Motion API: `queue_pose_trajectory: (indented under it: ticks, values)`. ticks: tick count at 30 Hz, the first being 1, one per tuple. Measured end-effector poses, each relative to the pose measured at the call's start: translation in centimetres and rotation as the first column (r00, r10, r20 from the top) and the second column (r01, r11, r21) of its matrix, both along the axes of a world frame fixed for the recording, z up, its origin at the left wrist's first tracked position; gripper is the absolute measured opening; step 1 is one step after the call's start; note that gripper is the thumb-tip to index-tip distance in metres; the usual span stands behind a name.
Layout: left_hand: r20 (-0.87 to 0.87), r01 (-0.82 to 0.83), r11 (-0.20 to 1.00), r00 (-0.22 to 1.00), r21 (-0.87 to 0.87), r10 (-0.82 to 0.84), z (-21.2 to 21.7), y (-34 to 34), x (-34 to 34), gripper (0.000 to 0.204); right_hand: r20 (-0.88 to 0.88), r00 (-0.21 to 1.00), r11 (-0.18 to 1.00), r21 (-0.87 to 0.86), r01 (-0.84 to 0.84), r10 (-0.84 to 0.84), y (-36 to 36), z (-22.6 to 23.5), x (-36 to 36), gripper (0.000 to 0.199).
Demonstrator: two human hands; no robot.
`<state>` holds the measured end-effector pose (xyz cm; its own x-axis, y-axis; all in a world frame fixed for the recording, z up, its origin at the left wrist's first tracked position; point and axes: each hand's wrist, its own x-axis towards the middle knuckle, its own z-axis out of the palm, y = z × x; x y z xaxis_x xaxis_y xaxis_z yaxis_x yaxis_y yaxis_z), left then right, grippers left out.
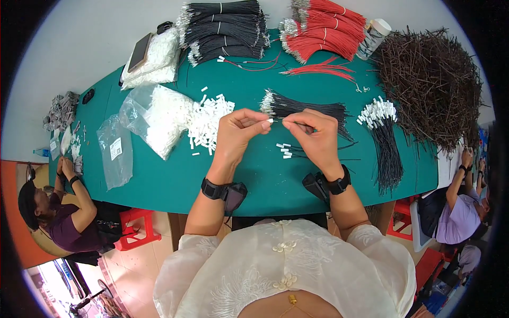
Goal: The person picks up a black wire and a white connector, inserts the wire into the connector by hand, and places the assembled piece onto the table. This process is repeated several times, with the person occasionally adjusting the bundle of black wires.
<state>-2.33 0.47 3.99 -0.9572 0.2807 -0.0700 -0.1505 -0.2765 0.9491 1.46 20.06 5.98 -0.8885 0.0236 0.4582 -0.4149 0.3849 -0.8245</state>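
Over the middle of the green table, my left hand (241,132) pinches a small white connector sleeve (270,121) between thumb and forefinger. Facing it, my right hand (315,135) grips a thin black wire (302,125), its end pointing at the sleeve; whether the two touch I cannot tell. Just behind my hands lies a bundle of black wires (318,109) with bare metal ends. Beneath my right hand are several black wires with white sleeves (286,150) on their ends. A pile of loose white sleeves (204,124) spreads left of my left hand.
Bundled black wires (222,29) and red wires (328,32) lie at the back. A brown heap (432,87) sits right, beside sleeved black wires (387,148). Plastic bags (164,122) lie left; a phone (140,52) rests on another bag. People sit at the left and right.
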Motion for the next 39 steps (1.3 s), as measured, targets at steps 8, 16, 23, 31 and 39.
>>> queue_pose_trajectory:
  ticks: [8,16,23,31,39]
  values:
    - [-0.030,0.017,0.998,0.999,-0.056,-0.019,0.05,0.08,0.35,0.012,0.212,0.975,0.987,-0.155,-0.034,0.067,0.40,-0.19,-0.05,0.007]
    - [-0.028,0.013,0.996,0.999,-0.085,-0.015,0.08,0.06,0.22,0.012,0.141,0.988,0.995,-0.079,-0.055,0.066,0.41,-0.33,-0.18,0.007]
    - [-0.051,-0.005,0.995,0.999,-0.102,-0.001,0.09,-0.07,0.40,0.010,0.123,0.990,0.996,-0.071,-0.052,0.061,0.20,-0.48,-0.08,0.008]
    - [-0.056,0.014,0.989,0.998,-0.150,-0.022,-0.04,0.32,0.57,0.012,0.142,0.989,0.995,-0.098,-0.014,0.028,0.00,-0.74,-0.18,0.006]
    - [-0.013,0.051,0.998,0.999,-0.036,-0.052,-0.29,0.19,0.32,0.008,0.123,0.990,0.996,-0.073,-0.057,0.066,-0.03,-0.17,-0.12,0.006]
